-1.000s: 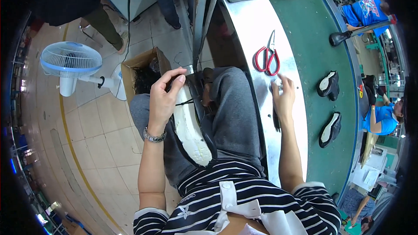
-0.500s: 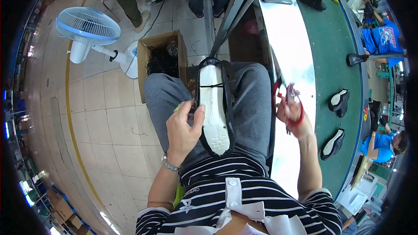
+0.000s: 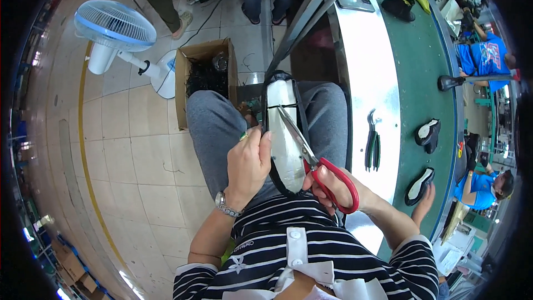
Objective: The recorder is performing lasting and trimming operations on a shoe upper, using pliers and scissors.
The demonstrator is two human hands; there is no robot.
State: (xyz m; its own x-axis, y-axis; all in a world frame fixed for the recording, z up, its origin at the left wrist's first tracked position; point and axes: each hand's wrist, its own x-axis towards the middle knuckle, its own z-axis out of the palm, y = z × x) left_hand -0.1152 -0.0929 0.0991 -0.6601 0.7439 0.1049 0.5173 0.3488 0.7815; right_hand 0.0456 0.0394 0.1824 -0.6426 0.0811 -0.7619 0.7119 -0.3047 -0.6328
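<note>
A black shoe upper [image 3: 272, 173] with a white sole board [image 3: 287, 153] facing up lies lengthwise over my lap. A thin black cord [image 3: 281, 106] crosses the board near its far end. My left hand [image 3: 248, 161] grips the shoe's left edge, thumb along the rim and the other fingers mostly hidden beneath. In my right hand [image 3: 325, 184] are scissors [image 3: 304, 147] with red handles, my fingers through the loops. Their blades slant over the board, and the tips meet the cord; how far the blades are apart is hard to see.
Pliers [image 3: 373, 143] with dark green handles and a phone [image 3: 355, 1] lie on the metal bench to the right. Beyond, a green belt carries shoes [image 3: 427, 133]; a co-worker's hand [image 3: 425, 205] touches one. A carton [image 3: 206, 49] of black scraps and a fan [image 3: 115, 25] stand left.
My right hand has brought the scissors left from above the bench onto the shoe, uncovering the pliers. My left hand and the shoe have shifted slightly right. A co-worker's hand has appeared at the belt.
</note>
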